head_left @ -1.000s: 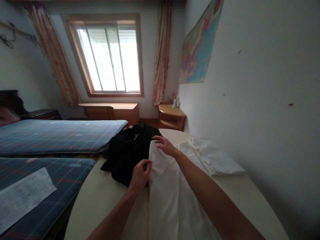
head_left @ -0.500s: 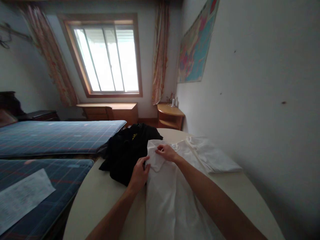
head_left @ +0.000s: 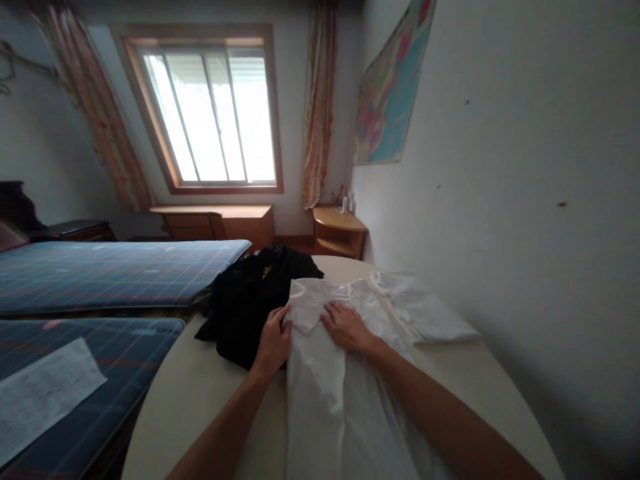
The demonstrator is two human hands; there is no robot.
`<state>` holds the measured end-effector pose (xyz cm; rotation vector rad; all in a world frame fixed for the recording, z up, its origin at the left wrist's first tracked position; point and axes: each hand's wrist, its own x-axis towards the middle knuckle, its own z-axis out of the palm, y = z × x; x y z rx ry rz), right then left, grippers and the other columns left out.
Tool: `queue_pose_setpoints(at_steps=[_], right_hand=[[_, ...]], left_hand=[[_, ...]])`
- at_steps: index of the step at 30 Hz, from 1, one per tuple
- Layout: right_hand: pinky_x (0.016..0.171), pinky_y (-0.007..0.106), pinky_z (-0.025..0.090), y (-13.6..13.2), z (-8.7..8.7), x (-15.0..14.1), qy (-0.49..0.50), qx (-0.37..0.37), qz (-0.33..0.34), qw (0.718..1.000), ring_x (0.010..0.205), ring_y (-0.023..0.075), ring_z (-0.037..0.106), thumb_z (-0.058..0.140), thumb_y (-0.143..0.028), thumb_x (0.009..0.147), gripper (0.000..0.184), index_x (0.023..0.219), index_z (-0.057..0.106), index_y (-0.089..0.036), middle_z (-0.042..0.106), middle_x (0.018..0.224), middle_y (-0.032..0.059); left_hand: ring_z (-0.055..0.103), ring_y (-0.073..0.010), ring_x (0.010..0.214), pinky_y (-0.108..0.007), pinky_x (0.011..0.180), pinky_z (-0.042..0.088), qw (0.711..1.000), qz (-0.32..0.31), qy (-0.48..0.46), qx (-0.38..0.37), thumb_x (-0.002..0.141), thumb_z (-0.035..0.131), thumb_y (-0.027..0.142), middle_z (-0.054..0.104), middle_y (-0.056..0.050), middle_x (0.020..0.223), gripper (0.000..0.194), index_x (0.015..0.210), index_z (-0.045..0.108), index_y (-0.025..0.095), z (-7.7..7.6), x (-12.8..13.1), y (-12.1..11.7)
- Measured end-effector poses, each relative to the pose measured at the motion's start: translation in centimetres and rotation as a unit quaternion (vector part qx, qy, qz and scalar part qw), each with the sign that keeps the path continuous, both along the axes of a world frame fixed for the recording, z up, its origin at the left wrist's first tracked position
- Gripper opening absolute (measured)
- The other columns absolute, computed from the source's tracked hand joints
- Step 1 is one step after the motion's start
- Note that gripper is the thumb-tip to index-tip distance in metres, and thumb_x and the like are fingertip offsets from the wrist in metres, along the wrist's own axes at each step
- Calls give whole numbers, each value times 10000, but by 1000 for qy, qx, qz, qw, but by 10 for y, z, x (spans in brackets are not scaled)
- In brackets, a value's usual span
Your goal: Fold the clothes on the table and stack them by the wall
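Note:
A white garment [head_left: 330, 400] lies spread along the round cream table [head_left: 200, 393] in front of me. My right hand [head_left: 346, 327] rests flat on it near its folded top corner, fingers stretched out. My left hand [head_left: 273, 341] grips the garment's left edge, fingers curled around the fabric, right beside a crumpled black garment [head_left: 250, 300]. A folded white garment [head_left: 425, 310] lies further back on the right, near the wall.
Two beds with blue plaid covers [head_left: 110, 273] stand to the left, a sheet of paper [head_left: 45, 390] on the nearer one. A small wooden corner table [head_left: 340, 230] and a window are at the back. The wall runs close along the right.
My right hand folded the garment's upper corner down and now lies flat on it. My left hand moved from a pinch at the corner to the left edge.

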<state>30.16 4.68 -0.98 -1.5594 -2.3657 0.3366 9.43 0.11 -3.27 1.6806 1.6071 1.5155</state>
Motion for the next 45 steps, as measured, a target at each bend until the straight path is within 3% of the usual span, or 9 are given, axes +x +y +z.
queue_pose_setpoints(at_steps=[2,7,9,17,22,29,35,39,45], right_hand=[[1166,482,191,-2,-3,5,-4,8,23,1000,1439,276,301,296,-497,1015,550,1434,468,-185,389,1549,95],[1134,362,282,-4,3,14,52,104,0,993,1328,199,468,234,-441,1032,513,1313,584,-191,542,1428,97],[1143,377,272,-3,3,21,46,112,-20,992,1354,209,440,220,-452,1029,534,1350,553,-186,514,1455,104],[1210,483,24,-22,3,58,-57,-11,18,998,1511,248,53,206,-677,954,806,1573,164,-163,103,1641,77],[1211,460,39,-51,5,72,-74,-67,83,991,1507,300,49,375,-851,791,1078,1578,134,-155,97,1639,102],[1213,432,22,-56,-4,89,-86,-88,78,989,1510,289,6,363,-852,791,1095,1575,111,-131,59,1642,83],[1207,459,75,-53,4,87,-83,-94,73,989,1506,309,54,407,-831,799,1059,1572,163,-150,107,1636,98],[1202,509,58,-67,7,71,-57,-39,80,994,1493,322,143,414,-778,847,950,1563,227,-183,224,1611,127],[1208,486,31,-102,10,60,-52,-63,153,985,1501,333,64,483,-819,773,1070,1572,160,-185,110,1632,126]], left_hand=[[588,-230,1166,-377,1074,423,1000,1,6,-1,846,521,177,604,-124,1236,369,1184,658,129,-2,1,3],[569,-234,1209,-362,1088,420,999,-5,45,5,831,549,162,552,-118,1310,447,1273,610,143,-6,5,1],[573,-233,1209,-369,1079,430,997,-4,81,6,858,503,145,534,-117,1333,462,1312,581,153,-7,6,-2],[589,-253,1195,-387,1050,455,989,10,147,-17,889,441,121,509,-146,1373,473,1348,552,136,-8,7,-6],[591,-236,1193,-369,1061,448,991,8,131,-2,886,448,128,529,-124,1356,459,1326,577,153,-14,2,0],[580,-239,1200,-385,1082,429,993,8,118,6,865,462,122,544,-127,1332,466,1312,588,146,-18,-2,4],[589,-241,1184,-396,1078,432,993,8,114,9,882,461,133,554,-137,1319,447,1308,593,139,-15,2,1],[592,-237,1180,-394,1086,425,993,15,112,11,877,477,131,554,-122,1319,453,1312,596,164,-12,3,0],[600,-239,1167,-397,1076,440,989,11,144,15,877,457,125,551,-120,1339,453,1303,605,159,-5,-1,0]])
